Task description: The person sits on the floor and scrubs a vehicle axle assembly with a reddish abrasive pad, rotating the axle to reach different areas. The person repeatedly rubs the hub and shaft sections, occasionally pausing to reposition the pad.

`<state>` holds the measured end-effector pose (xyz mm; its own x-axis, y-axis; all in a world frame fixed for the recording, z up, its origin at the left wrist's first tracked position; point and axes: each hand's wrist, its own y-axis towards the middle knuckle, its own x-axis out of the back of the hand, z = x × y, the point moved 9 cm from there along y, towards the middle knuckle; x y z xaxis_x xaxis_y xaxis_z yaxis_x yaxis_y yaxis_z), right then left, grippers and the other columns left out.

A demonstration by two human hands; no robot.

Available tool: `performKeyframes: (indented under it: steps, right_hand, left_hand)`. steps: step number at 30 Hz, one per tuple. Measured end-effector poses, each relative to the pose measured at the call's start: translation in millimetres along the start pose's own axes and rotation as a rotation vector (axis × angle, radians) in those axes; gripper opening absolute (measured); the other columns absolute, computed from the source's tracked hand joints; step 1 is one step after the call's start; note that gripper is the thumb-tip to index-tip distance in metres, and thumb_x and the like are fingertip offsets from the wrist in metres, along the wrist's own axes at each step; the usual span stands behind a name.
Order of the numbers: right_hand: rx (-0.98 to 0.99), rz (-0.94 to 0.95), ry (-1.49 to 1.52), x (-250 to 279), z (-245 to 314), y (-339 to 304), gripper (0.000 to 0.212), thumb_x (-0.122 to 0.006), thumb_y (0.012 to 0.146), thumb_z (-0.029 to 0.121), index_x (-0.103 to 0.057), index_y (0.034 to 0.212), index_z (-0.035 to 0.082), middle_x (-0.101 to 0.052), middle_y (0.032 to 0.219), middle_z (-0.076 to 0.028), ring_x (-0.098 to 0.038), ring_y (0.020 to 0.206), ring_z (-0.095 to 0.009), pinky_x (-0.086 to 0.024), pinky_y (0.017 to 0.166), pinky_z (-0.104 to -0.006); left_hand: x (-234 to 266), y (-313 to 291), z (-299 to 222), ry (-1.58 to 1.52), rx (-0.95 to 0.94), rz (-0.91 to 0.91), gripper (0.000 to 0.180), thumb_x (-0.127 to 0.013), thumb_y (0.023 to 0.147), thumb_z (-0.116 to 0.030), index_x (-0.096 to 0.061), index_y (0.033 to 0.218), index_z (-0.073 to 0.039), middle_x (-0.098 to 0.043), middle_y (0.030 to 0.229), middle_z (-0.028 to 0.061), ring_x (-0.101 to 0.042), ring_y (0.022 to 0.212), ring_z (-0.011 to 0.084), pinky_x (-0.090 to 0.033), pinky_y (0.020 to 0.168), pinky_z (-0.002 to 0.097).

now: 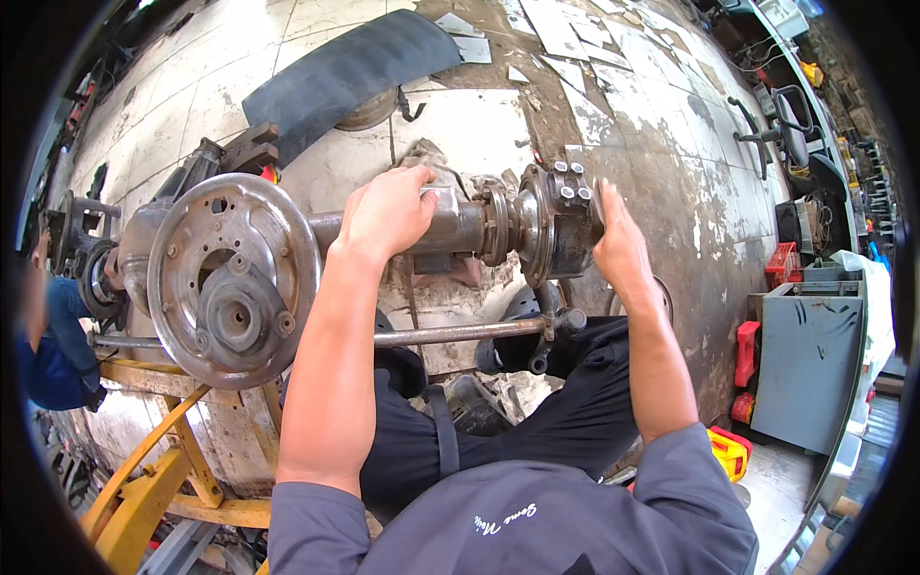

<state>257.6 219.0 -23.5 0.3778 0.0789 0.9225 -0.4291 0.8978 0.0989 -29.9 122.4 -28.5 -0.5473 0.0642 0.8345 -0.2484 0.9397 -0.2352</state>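
Observation:
A greasy vehicle axle lies across in front of my knees. Over its housing, my left hand is closed, with thumb and fingers bent toward each other; a small pale edge shows between them, too little to name. My right hand has its fingers stretched, the palm facing the outer end of the steering knuckle and hub; whether it touches is hidden. Several bright bolt heads top the knuckle. A round brake backing plate stands left of my left forearm. Below the axle runs a steel tie rod.
A black curved rubber sheet lies on the tiled floor ahead, near broken tiles. Yellow metal framework is at lower left, beside another person's blue clothing. At right stand a grey metal cabinet and a red crate.

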Motion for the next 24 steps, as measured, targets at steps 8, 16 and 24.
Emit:
performKeyframes:
  steps: [8, 16, 24]
  right_hand:
    - [0.021, 0.3, 0.013, -50.7, -17.3, -34.6, 0.094, -0.049, 0.071, -0.003, -0.003, 0.153, -0.011, -0.004, 0.158, -0.037, 0.001, 0.15, -0.049, -0.011, 0.124, -0.0449]
    - [-0.081, 0.397, 0.173, -54.6, -14.5, -43.1, 0.101, -0.053, 0.072, 0.003, 0.001, 0.156, -0.004, 0.007, 0.163, -0.028, 0.006, 0.152, -0.04, -0.004, 0.124, -0.0412]
    - [-0.194, 0.333, 0.625, -50.4, -43.4, 3.6, 0.063, -0.044, 0.096, 0.013, -0.026, 0.155, 0.001, -0.009, 0.167, -0.014, -0.003, 0.154, -0.025, -0.006, 0.123, -0.0353]
  left_hand:
    - [-4.9, -1.9, 4.3, 0.032, 0.029, 0.069, 0.037, -0.055, 0.096, -0.03, -0.062, 0.127, -0.01, -0.066, 0.124, 0.0134, -0.061, 0.118, 0.0307, -0.047, 0.101, 0.0443]
    - [-7.6, -5.6, 7.8, 0.046, 0.041, 0.077, 0.038, -0.055, 0.097, -0.031, -0.062, 0.128, -0.011, -0.066, 0.125, 0.0143, -0.06, 0.119, 0.0316, -0.047, 0.101, 0.0441]
    - [-11.7, -3.9, 1.0, 0.028, 0.008, 0.073, 0.039, -0.056, 0.097, -0.03, -0.061, 0.129, -0.009, -0.066, 0.124, 0.0178, -0.061, 0.117, 0.0349, -0.047, 0.1, 0.0445]
